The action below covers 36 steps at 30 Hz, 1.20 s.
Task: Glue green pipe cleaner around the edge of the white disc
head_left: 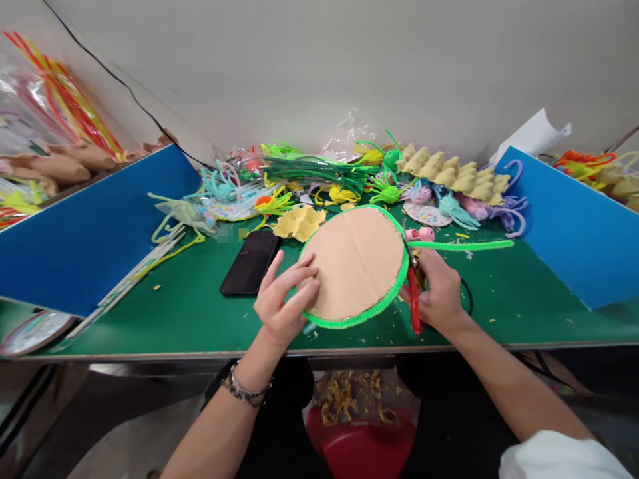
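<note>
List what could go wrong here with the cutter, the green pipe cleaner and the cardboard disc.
1. The right hand holds the red-handled cutter right at the cardboard disc; it might nick the edge.
2. The green pipe cleaner wraps the rim only partly, its tail lying loose to the right; it could spring off if the left hand lifts.
3. The phone lies close by and could get knocked.

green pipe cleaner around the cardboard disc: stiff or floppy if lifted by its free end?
Probably bendy: the green pipe cleaner follows the cardboard disc rim. Its free tail juts out straight, so it likely holds shape. Looks thin and fuzzy, likely light, not slippery.
</note>
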### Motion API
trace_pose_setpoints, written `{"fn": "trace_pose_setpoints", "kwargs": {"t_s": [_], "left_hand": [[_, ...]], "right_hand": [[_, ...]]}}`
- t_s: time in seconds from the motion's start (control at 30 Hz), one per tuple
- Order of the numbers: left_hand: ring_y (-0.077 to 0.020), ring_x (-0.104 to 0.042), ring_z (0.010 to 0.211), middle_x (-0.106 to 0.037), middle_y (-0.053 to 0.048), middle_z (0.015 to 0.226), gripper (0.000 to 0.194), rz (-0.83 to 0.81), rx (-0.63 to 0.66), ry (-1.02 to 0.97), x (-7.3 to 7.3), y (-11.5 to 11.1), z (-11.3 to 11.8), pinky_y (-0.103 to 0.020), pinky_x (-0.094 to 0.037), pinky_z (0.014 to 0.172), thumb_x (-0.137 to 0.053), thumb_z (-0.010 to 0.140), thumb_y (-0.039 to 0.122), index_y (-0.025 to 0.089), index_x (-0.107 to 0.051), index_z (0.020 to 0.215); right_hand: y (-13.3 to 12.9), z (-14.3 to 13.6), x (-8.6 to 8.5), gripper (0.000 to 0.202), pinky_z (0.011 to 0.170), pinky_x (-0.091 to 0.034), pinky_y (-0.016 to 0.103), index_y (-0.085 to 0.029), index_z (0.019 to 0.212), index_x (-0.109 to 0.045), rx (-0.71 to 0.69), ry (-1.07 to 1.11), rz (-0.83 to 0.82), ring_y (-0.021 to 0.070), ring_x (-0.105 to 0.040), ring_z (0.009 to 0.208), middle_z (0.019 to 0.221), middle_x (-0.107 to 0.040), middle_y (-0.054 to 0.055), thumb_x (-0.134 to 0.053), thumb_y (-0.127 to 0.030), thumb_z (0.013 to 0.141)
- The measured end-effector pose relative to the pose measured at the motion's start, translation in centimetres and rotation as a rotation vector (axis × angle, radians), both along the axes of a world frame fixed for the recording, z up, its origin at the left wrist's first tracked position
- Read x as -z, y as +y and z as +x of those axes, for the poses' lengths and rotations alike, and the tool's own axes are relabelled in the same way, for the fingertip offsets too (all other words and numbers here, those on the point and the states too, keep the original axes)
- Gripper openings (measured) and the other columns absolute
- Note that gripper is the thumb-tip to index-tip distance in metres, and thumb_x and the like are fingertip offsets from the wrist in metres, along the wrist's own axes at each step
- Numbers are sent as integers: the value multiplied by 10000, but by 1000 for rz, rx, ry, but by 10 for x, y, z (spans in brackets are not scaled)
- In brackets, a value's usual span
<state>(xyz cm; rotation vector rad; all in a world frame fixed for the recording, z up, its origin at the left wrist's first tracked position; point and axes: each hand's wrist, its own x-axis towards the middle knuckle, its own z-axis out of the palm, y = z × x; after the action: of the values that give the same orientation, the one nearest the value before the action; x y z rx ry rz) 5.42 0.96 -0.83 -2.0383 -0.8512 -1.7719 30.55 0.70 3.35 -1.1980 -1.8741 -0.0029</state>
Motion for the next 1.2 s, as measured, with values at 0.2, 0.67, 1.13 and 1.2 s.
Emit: {"fn": "trace_pose_setpoints", "kwargs": {"t_s": [0.2,0.67,1.13,1.2], "left_hand": [[-208,-707,1014,-742,9,987,134,9,-5,33,1,0,2,-465,-489,1034,-631,860,164,284,-683,890],[-214,-698,1028,-731,22,947,51,29,-39,-26,-2,8,-11,-504,-338,1138,-660,844,228,264,-672,809],[-110,-569,659,-637,11,747,287,-803,163,-654,-14,18,2,-201,-466,578,-720,694,367,171,-624,881],[-117,-581,690,-658,-8,790,320,-867,197,-671,-14,19,0,-209,-476,603,-732,677,377,165,-640,898]], "right_hand": [[7,-2,2,485,507,-305,270,-244,574,-333,14,93,-64,122,-352,512,517,-386,-28,-493,-645,797],[6,10,-7,411,521,-399,291,-230,722,-532,4,253,-84,140,-453,515,562,-460,-16,-385,-580,879],[51,147,7,306,533,-270,327,-224,473,-516,659,-161,-625,133,-312,448,449,-424,2,-694,-352,686],[54,151,15,359,541,-275,337,-224,447,-507,692,-222,-688,147,-340,454,454,-441,26,-684,-401,704]]}}
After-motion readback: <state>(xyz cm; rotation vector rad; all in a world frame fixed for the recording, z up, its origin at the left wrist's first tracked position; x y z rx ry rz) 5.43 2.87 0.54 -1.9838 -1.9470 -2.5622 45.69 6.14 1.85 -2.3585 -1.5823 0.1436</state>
